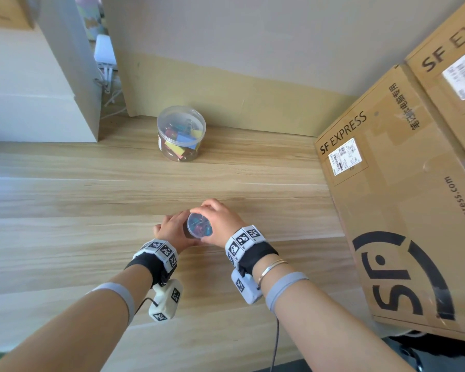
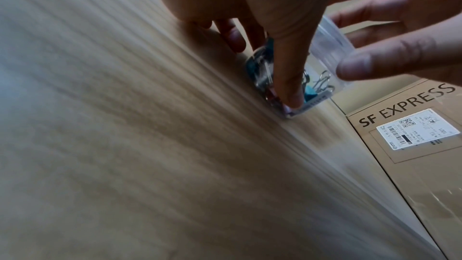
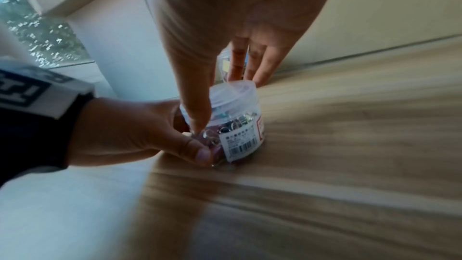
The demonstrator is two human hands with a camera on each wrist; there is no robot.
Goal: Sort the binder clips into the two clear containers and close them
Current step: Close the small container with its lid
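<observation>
A small clear container [image 1: 199, 226] of little coloured binder clips stands on the wooden table [image 1: 91, 210] close in front of me. My left hand [image 1: 173, 232] grips its side wall, thumb down the near face [image 2: 287, 70]. My right hand [image 1: 220, 224] reaches over from above, its fingers curled round the translucent lid [image 3: 232, 92], which sits on the container's mouth. A barcode label [image 3: 241, 143] faces the right wrist view. Further back stands a larger clear container [image 1: 181, 132] of bigger coloured clips with its lid on, untouched.
Large SF Express cardboard boxes [image 1: 400, 197] fill the right side of the table. A white box [image 1: 38, 89] stands at the back left, with a white power strip [image 1: 105, 55] and cables behind it. A beige wall [image 1: 239, 84] bounds the far edge.
</observation>
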